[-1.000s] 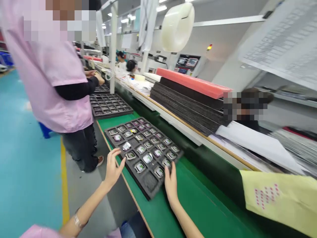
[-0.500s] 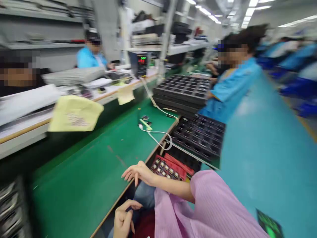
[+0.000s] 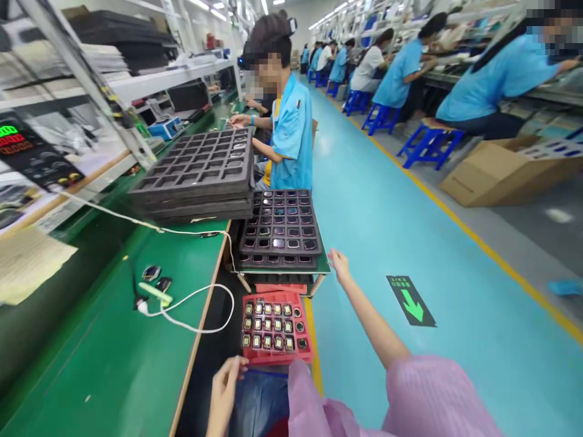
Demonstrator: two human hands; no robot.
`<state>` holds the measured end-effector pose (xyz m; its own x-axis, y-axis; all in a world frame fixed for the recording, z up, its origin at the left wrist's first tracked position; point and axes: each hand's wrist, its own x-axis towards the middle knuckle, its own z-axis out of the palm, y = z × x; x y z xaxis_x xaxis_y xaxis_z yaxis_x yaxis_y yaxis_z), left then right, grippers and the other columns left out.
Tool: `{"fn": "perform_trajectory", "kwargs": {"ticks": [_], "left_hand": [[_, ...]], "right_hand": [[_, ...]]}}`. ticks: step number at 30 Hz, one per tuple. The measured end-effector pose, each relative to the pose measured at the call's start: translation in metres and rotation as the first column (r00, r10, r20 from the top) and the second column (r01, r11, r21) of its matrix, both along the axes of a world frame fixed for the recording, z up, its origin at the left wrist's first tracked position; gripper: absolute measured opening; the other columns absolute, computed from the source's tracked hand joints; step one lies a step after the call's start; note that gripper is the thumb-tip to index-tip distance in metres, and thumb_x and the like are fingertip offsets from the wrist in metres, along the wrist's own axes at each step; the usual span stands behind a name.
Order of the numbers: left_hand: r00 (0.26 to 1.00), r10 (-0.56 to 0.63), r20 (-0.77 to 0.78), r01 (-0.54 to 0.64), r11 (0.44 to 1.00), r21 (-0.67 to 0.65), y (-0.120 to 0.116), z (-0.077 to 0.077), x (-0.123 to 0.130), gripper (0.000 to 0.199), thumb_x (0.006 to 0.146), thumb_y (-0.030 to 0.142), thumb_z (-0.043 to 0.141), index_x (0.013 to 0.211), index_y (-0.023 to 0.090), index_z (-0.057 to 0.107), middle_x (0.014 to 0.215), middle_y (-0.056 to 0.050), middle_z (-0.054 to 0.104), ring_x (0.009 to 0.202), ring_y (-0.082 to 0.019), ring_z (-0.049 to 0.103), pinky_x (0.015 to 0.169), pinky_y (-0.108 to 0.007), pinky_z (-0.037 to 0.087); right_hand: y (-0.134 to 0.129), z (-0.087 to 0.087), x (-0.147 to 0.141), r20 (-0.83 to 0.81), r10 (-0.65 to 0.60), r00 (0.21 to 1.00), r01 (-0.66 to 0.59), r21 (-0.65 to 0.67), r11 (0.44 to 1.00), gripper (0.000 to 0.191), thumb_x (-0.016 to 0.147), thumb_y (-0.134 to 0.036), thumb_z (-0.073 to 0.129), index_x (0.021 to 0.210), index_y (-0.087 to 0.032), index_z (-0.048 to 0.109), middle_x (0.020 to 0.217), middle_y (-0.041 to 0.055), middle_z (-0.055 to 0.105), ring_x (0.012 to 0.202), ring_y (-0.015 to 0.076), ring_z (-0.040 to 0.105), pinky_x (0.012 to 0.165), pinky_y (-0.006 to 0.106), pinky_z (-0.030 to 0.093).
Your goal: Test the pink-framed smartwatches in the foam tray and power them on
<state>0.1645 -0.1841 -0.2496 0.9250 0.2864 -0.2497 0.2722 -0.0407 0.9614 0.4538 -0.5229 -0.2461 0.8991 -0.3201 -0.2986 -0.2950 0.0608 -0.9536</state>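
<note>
A: Taking twelve o'clock as straight ahead from your lap, where is your right hand?

B: Near one o'clock, by the front corner of the low green-topped side bench. Your fingers are apart, with nothing visible in that grip; whether you touch the corner, I cannot tell.

A: And your left hand?

B: At eleven, bent, just beside the red plastic tray of square parts. I cannot tell whether that grip is together.

A: Why is everything in compartments?

B: Probably to keep pieces from rubbing. The black gridded tray of dark glossy pieces lies at twelve, on another like it, beyond your red one.

A: Which edges matter to you?

B: The long green bench runs along your ten o'clock, and a looped white cable overhangs its edge, so it might snag your left wrist. Toward two, the turquoise floor gives your right arm room.
</note>
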Motion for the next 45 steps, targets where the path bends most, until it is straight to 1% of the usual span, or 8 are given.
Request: {"fn": "perform_trajectory", "kwargs": {"ticks": [5, 9, 13, 20, 27, 34, 41, 45], "left_hand": [[1.000, -0.013, 0.006, 0.013, 1.000, 0.015, 0.001, -0.005, 0.108, 0.052, 0.071, 0.063, 0.065, 0.085, 0.013, 0.072, 0.089, -0.014, 0.073, 0.077, -0.024, 0.069, 0.063, -0.031, 0.057], [0.999, 0.005, 0.042, -0.006, 1.000, 0.010, -0.002, -0.010, 0.180, 0.054, 0.072, 0.062, 0.063, 0.096, 0.013, 0.067, 0.100, -0.014, 0.070, 0.085, -0.023, 0.069, 0.066, -0.030, 0.056], [0.996, -0.024, 0.087, 0.025, 1.000, -0.010, -0.011, -0.013, 0.224, 0.048, 0.077, 0.054, 0.063, 0.103, 0.013, 0.064, 0.103, -0.014, 0.070, 0.091, -0.023, 0.069, 0.071, -0.032, 0.057], [0.976, 0.092, 0.196, -0.110, 0.990, 0.083, -0.018, -0.026, 0.283, 0.035, 0.092, 0.033, 0.052, 0.123, 0.018, 0.054, 0.131, -0.013, 0.058, 0.122, -0.021, 0.055, 0.103, -0.037, 0.045], [0.987, 0.153, 0.037, -0.157, 0.926, 0.343, -0.001, -0.046, 0.346, 0.035, 0.091, 0.032, 0.056, 0.122, 0.017, 0.054, 0.125, -0.011, 0.056, 0.107, -0.024, 0.059, 0.089, -0.046, 0.051], [0.977, 0.122, -0.177, -0.011, 0.851, 0.524, 0.017, -0.055, 0.369, 0.034, 0.090, 0.032, 0.057, 0.120, 0.015, 0.055, 0.120, -0.010, 0.058, 0.103, -0.023, 0.060, 0.086, -0.043, 0.053], [0.964, 0.120, -0.239, 0.027, 0.846, 0.533, 0.011, -0.070, 0.347, 0.032, 0.091, 0.032, 0.056, 0.119, 0.016, 0.056, 0.119, -0.010, 0.059, 0.102, -0.022, 0.061, 0.085, -0.042, 0.053], [0.949, 0.138, -0.285, 0.033, 0.853, 0.522, -0.002, -0.071, 0.331, 0.032, 0.091, 0.032, 0.056, 0.119, 0.016, 0.056, 0.120, -0.010, 0.059, 0.102, -0.022, 0.061, 0.085, -0.042, 0.053]], "right_hand": [[-0.007, -0.024, 0.071, -0.055, 0.020, 0.998, -0.024, -0.070, 0.997, 0.032, 0.093, -0.032, 0.058, 0.120, -0.015, 0.056, 0.120, 0.0089, 0.058, 0.101, 0.0236, 0.061, 0.084, 0.043, 0.053], [-0.005, -0.041, 0.092, -0.113, 0.081, 0.990, -0.092, -0.093, 0.991, 0.032, 0.093, -0.031, 0.058, 0.121, -0.016, 0.055, 0.120, 0.0095, 0.058, 0.101, 0.0227, 0.061, 0.084, 0.043, 0.053], [-0.009, -0.038, 0.102, -0.118, 0.196, 0.974, -0.206, -0.088, 0.974, 0.032, 0.093, -0.031, 0.058, 0.121, -0.015, 0.055, 0.120, 0.0094, 0.058, 0.100, 0.0225, 0.061, 0.083, 0.042, 0.054], [-0.006, -0.044, 0.067, -0.048, 0.430, 0.902, -0.432, -0.075, 0.899, 0.030, 0.093, -0.030, 0.058, 0.119, -0.015, 0.056, 0.114, 0.0079, 0.060, 0.094, 0.0210, 0.063, 0.079, 0.039, 0.055], [-0.024, -0.086, 0.040, -0.093, 0.436, 0.895, -0.443, -0.068, 0.894, 0.030, 0.093, -0.030, 0.058, 0.119, -0.015, 0.056, 0.114, 0.0080, 0.060, 0.094, 0.0209, 0.063, 0.078, 0.039, 0.055], [-0.043, -0.082, 0.066, -0.092, 0.362, 0.928, -0.363, 0.007, 0.932, 0.026, 0.094, -0.030, 0.058, 0.115, -0.016, 0.058, 0.118, 0.0088, 0.059, 0.099, 0.0211, 0.062, 0.084, 0.041, 0.053], [-0.037, -0.070, 0.100, -0.124, 0.327, 0.937, -0.313, 0.124, 0.942, 0.039, 0.097, -0.049, 0.044, 0.104, -0.016, 0.063, 0.098, 0.0069, 0.068, 0.083, 0.0177, 0.066, 0.076, 0.034, 0.055], [-0.032, -0.069, 0.112, -0.142, 0.281, 0.949, -0.270, 0.097, 0.958, 0.031, 0.096, -0.040, 0.052, 0.111, -0.015, 0.060, 0.109, 0.0081, 0.064, 0.090, 0.0192, 0.064, 0.079, 0.038, 0.055]]}}
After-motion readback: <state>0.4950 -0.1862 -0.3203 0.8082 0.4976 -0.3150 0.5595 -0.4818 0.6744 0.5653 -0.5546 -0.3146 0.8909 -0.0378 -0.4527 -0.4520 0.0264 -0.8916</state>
